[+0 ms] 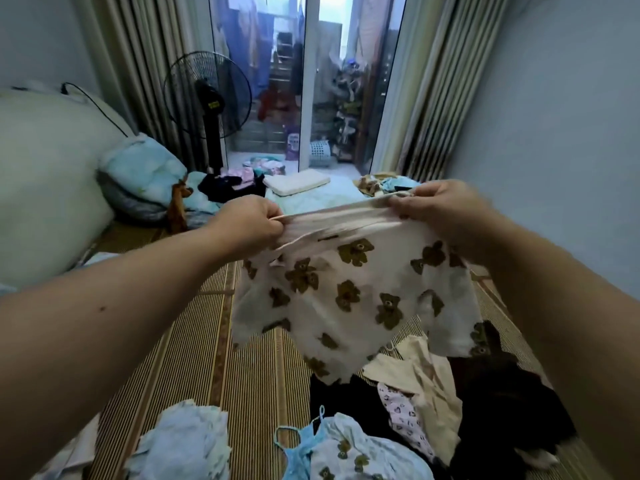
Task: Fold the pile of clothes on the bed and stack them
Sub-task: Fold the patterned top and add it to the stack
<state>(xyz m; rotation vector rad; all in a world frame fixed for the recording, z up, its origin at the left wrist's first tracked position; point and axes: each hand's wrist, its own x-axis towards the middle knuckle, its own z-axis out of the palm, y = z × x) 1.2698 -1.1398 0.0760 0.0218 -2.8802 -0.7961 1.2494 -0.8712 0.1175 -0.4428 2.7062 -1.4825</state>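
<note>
While both hands pinch its upper hem, the white cotton garment printed with brown teddy bears (346,292) hangs in the air above the brown striped woven mat (207,358).

Left hand (247,225): fingers curled, gripping the left end of the hem.
Right hand (440,207): fingers curled, gripping the right end.

The hem is pulled taut between them. Its long axis runs left to right across the person, with the right end slightly higher. The cloth falls straight down from the grip toward the mat. Its lowest corner dangles just over the mixed pile of unfolded black, cream and pink-print clothes (433,403) on the near right part of the mat. A crumpled pale blue cloth (180,441) sits at the mat's near left.

Judgement: the garment is being spread before the first fold. Both hands share the load equally. Laying it flat calls for lowering it leftward, since the mat's weave shows under the left hand while the pile lies under the right. No folded stack can be seen on the mat, so the task looks early.
</note>
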